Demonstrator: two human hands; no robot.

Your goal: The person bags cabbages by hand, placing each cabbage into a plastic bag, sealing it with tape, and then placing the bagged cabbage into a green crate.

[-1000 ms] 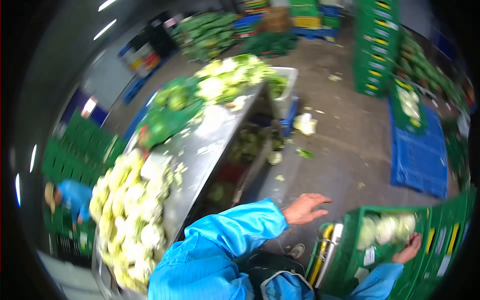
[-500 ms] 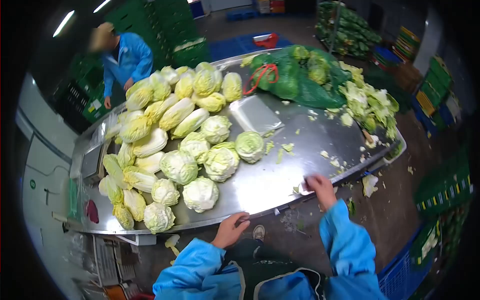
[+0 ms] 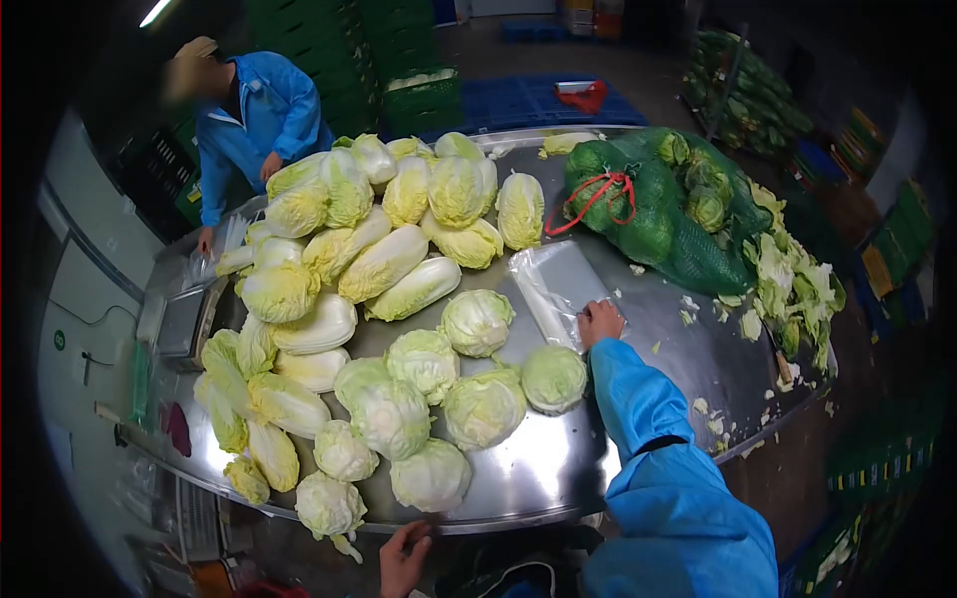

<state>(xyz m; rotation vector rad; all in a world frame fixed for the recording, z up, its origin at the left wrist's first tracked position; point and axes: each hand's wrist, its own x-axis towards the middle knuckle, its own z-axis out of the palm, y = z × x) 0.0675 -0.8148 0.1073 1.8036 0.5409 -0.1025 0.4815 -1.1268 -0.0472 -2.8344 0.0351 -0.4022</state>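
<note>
My right hand (image 3: 601,323) rests on the near right corner of a stack of clear plastic bags (image 3: 558,284), fingers bent; whether it pinches a bag is not clear. Just below it sits a round green cabbage (image 3: 553,379). My left hand (image 3: 406,558) is off the near edge of the metal table (image 3: 538,448), fingers loosely curled and apart, holding nothing. The nearest head to it is a round cabbage (image 3: 431,475). More round cabbages (image 3: 483,407) stand in the middle. Long napa cabbages (image 3: 384,263) are piled on the left.
A green mesh sack (image 3: 648,214) with red string lies at the back right, beside loose trimmed leaves (image 3: 793,284). A co-worker in blue (image 3: 261,120) stands at the far left corner. A scale (image 3: 184,324) sits at the left edge. Leaf scraps dot the right side.
My right hand has moved from the near table edge forward to the plastic bags. My left hand is lower in view. The view has shifted closer over the table.
</note>
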